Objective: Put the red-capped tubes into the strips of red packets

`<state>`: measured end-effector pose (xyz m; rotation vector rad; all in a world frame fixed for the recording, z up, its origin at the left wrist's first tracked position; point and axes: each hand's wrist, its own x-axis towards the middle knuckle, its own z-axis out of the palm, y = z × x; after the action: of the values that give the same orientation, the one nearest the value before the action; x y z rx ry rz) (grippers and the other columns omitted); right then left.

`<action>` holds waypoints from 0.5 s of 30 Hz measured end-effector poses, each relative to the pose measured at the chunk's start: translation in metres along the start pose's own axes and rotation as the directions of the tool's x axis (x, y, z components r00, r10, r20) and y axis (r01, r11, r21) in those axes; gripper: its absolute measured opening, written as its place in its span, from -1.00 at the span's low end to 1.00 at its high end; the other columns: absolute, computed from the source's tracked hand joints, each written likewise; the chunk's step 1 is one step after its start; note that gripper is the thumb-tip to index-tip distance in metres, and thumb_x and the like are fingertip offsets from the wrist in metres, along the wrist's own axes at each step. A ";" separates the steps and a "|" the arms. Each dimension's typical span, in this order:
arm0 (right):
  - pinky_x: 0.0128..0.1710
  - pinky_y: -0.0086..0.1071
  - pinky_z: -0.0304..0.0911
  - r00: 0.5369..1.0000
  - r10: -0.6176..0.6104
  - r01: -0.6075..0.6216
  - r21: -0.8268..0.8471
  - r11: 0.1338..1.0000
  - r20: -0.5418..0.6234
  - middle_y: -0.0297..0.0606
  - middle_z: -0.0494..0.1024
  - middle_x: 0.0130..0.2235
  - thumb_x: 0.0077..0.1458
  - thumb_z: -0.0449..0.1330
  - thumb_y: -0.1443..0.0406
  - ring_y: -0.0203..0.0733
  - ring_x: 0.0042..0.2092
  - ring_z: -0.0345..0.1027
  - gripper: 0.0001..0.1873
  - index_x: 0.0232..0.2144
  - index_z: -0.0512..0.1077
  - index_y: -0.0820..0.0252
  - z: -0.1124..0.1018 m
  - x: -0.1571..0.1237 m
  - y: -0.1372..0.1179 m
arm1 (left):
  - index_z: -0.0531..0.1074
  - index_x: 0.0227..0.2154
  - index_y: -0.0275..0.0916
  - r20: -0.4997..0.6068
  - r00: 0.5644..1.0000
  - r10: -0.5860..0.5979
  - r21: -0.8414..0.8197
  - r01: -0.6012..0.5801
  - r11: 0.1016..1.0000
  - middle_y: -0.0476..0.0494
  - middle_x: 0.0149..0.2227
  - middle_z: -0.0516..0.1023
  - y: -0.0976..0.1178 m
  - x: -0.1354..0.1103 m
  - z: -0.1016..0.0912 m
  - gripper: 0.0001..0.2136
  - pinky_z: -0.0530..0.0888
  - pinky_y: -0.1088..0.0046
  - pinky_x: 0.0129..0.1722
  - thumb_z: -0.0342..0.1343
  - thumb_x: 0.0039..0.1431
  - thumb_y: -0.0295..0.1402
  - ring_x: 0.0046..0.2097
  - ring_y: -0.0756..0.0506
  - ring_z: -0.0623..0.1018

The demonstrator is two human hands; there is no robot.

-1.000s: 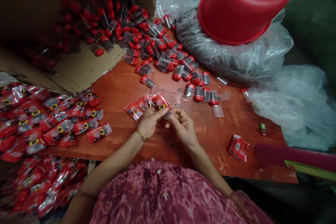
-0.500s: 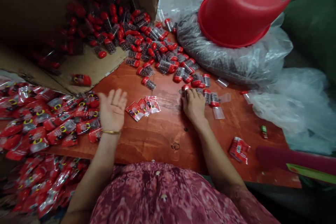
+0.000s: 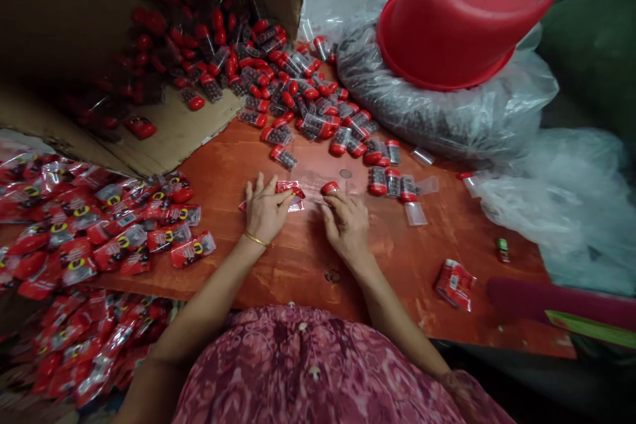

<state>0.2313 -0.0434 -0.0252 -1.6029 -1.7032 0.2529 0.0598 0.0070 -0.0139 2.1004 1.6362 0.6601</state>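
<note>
My left hand (image 3: 264, 213) lies palm down over a few flat red printed packets (image 3: 295, 189), its fingers stretched out and touching them. Close by on the right, my right hand (image 3: 348, 225) has its fingers curled around a small container with a red cap (image 3: 329, 187); most of its body is hidden under the fingers. Past that hand stand several similar clear containers with red caps and dark beads inside (image 3: 392, 182). A loose clear sleeve (image 3: 416, 213) lies beside them.
A cardboard box (image 3: 199, 136) on its side spills a heap of red-capped containers (image 3: 308, 96). Filled red packets (image 3: 79, 212) pile up at left. At right a red tub (image 3: 462, 20) rests upside down on a plastic bag of dark beads (image 3: 437, 126). A crumpled red packet (image 3: 456, 283) lies nearer.
My left hand has turned over and moved right onto the flat packets. My right hand has come left with a red-capped container. A blurred red item has moved deeper into the box.
</note>
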 end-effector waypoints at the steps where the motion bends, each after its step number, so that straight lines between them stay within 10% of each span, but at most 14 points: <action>1: -0.06 -0.17 0.17 0.999 0.043 -0.043 0.098 0.994 0.012 -0.12 0.53 -0.15 0.09 0.10 0.23 -0.09 -0.10 0.34 -0.79 -0.25 0.44 0.17 0.003 0.001 -0.007 | 0.54 -0.24 -0.09 -0.020 1.000 -0.011 -0.020 0.010 1.000 -0.21 0.11 0.36 0.003 -0.002 -0.002 -0.78 0.00 -0.12 0.14 0.04 0.10 -0.27 0.22 -0.33 0.16; 8: -0.41 -0.41 0.25 0.907 0.345 -0.412 0.673 0.615 0.241 -0.37 0.44 -0.49 0.01 0.14 0.10 -0.32 -0.47 0.28 -0.75 -0.44 0.39 0.16 0.022 0.015 -0.030 | 0.50 -0.17 -0.10 -0.080 0.993 -0.082 -0.330 0.051 0.943 -0.18 0.02 0.46 0.022 -0.014 -0.012 -0.73 0.17 0.15 0.13 0.07 0.07 -0.24 0.14 -0.24 0.32; 15: -0.52 -0.43 0.09 0.954 0.273 -0.292 0.582 0.759 0.124 -0.42 0.26 -0.60 0.09 0.04 0.08 -0.34 -0.55 0.08 -0.68 -0.57 0.29 0.14 0.019 0.007 -0.035 | 0.49 -0.57 -0.30 0.441 0.838 -0.320 -0.762 0.539 0.359 -0.08 -0.56 0.51 0.029 -0.014 -0.013 -0.64 0.31 0.58 -0.60 0.17 -0.12 -0.03 -0.52 0.01 0.45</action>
<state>0.1927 -0.0366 -0.0140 -1.3562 -1.2092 0.8827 0.0724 -0.0138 0.0114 0.8727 1.2095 0.7957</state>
